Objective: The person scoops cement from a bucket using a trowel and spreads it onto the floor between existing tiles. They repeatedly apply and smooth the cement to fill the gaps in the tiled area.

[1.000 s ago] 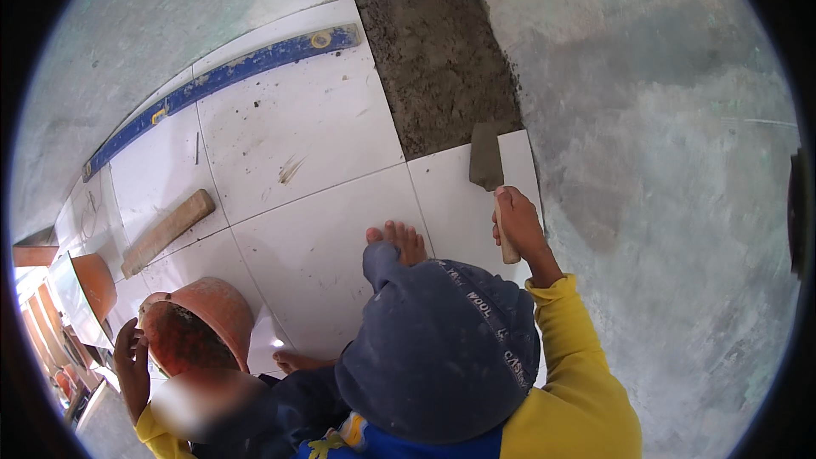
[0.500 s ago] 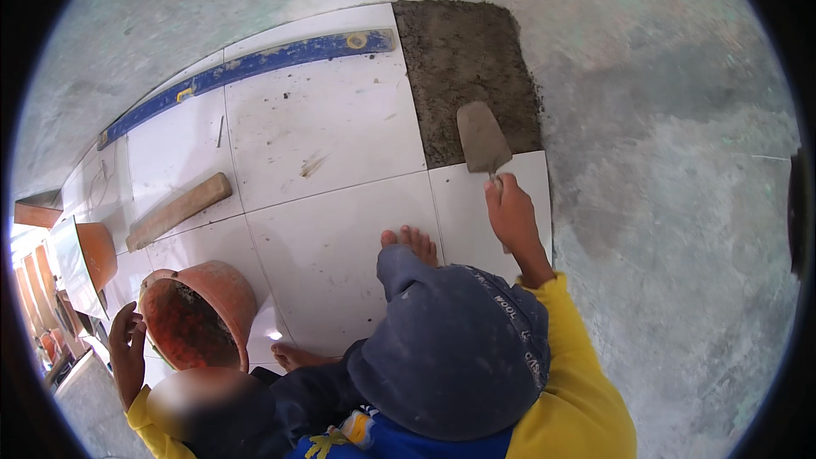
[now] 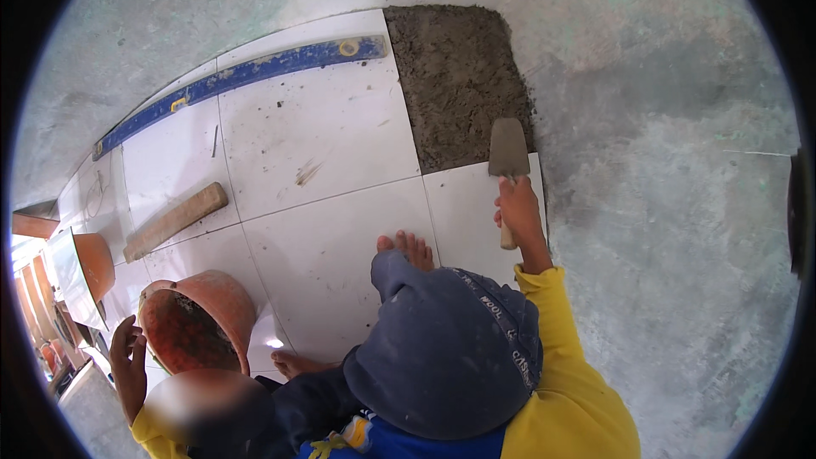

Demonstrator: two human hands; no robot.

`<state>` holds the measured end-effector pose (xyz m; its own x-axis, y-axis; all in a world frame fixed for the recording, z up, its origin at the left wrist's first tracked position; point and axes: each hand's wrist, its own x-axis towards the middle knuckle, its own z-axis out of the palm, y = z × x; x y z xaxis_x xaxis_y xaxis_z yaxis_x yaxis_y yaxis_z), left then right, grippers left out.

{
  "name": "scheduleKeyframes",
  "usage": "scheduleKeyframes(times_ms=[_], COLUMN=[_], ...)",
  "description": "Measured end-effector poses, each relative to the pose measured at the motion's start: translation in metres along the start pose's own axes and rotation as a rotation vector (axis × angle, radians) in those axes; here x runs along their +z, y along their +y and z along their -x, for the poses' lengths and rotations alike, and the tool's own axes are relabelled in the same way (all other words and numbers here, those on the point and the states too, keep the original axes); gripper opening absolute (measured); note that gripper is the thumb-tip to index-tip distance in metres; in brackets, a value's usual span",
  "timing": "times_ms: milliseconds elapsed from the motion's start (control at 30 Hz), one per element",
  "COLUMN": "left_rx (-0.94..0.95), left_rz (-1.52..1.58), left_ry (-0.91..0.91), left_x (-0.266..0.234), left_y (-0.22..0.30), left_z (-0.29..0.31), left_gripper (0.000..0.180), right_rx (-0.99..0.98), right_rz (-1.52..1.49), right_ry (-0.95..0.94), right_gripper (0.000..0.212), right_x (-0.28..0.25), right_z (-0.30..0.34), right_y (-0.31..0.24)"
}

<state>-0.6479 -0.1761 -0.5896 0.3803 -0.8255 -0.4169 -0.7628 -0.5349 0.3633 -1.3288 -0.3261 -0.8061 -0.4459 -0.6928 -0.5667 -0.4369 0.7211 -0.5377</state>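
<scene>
The floor [image 3: 340, 204] is laid with large, glossy white tiles divided by thin dark joints, with specks and smears of dirt across them. Along its far edge stands the far wall [image 3: 204, 8], rough gray plaster with faint green tints, paler toward the right. The right wall [image 3: 663, 255] runs along the floor's right edge, mottled gray with darker, cloudy patches and a thin pale line [image 3: 748, 152]. Both walls meet at the floor's far right corner. Beyond the left edge, bright light [image 3: 23, 253] shows beside blurry brownish strips [image 3: 34, 289]; a small glare [image 3: 274, 342] sits on the tiles.
</scene>
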Motion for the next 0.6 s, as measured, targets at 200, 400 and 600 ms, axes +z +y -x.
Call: scheduleKeyframes(times_ms=[200, 400, 600], left_rx=[-0.017, 0.018, 0.025], left_rz=[0.024, 0.023, 0.013], left_ry=[-0.013, -0.010, -0.001], left_x=[-0.002, 0.000, 0.001], left_y=[-0.014, -0.007, -0.001], left_z=[-0.003, -0.012, -0.010], left_gripper=[0.038, 0.040, 0.041], right_rx=[0.080, -0.060, -0.117], right_rz=[-0.200, -0.300, -0.396], right_ry=[0.087, -0.015, -0.115], right_gripper=[0.044, 0.042, 0.034], right_x=[-0.005, 0.036, 0.073], right_z=[0.009, -0.011, -0.037], right_y=[0.018, -0.016, -0.079])
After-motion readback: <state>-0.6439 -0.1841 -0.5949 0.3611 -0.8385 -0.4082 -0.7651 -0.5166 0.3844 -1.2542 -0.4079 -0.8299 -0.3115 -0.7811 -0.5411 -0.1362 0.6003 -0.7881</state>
